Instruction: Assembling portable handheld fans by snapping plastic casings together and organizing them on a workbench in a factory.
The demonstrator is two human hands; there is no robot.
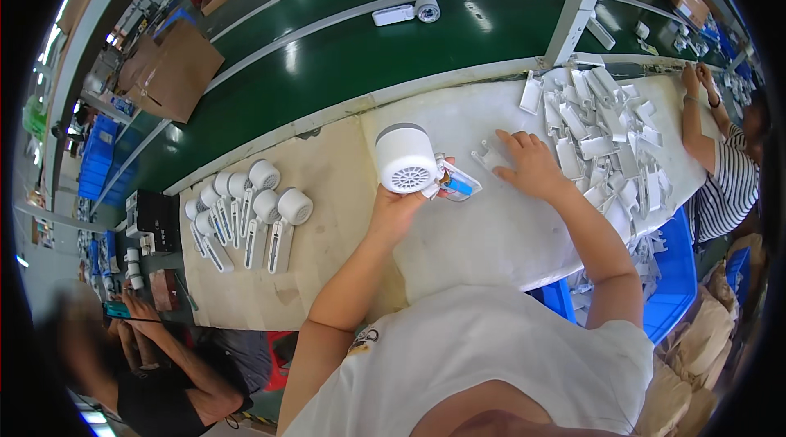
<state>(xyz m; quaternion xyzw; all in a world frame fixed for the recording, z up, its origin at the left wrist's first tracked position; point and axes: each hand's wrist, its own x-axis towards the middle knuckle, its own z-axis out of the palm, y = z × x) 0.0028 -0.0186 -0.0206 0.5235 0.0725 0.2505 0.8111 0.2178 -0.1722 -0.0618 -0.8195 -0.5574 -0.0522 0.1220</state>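
My left hand (399,206) is closed around a white track spotlight (407,160) with a round, perforated end. Its attached narrow housing (463,185) stands open and shows a blue part and thin wires inside. Just right of it, my right hand (532,165) reaches over the table with fingers apart. A loose white plastic cover (489,157) lies by those fingertips; whether they touch it I cannot tell. Beyond that hand spreads a pile of similar white plastic covers (602,130).
Several spotlights (246,206) stand grouped at left on the covered table (327,183). Behind runs a green conveyor (327,52) carrying another spotlight (407,13) and a carton (172,69). A metal post (580,7) rises at right; a blue bin (673,273) sits below. People work at both sides.
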